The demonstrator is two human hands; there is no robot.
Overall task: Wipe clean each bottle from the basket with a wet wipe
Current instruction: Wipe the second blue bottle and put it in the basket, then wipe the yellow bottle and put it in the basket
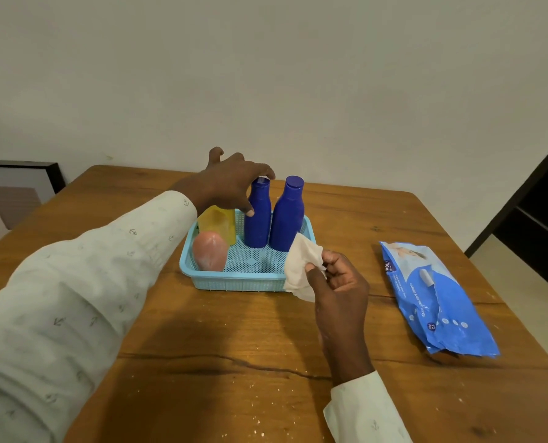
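Note:
A light blue plastic basket (234,281) sits on the wooden table. Two dark blue bottles stand upright in it, the left one (257,223) and the right one (287,219). A yellow bottle (218,223) and a pink bottle (209,251) lie at the basket's left side. My left hand (231,183) curls around the neck and cap of the left blue bottle, thumb on its shoulder and fingers over the cap. My right hand (338,279) pinches a crumpled white wet wipe (301,266) in front of the basket's right corner.
A blue pack of wet wipes (435,297) lies on the table to the right. The table's right edge runs close to the pack, with a dark doorway beyond. A framed picture (14,190) leans at the far left behind the table.

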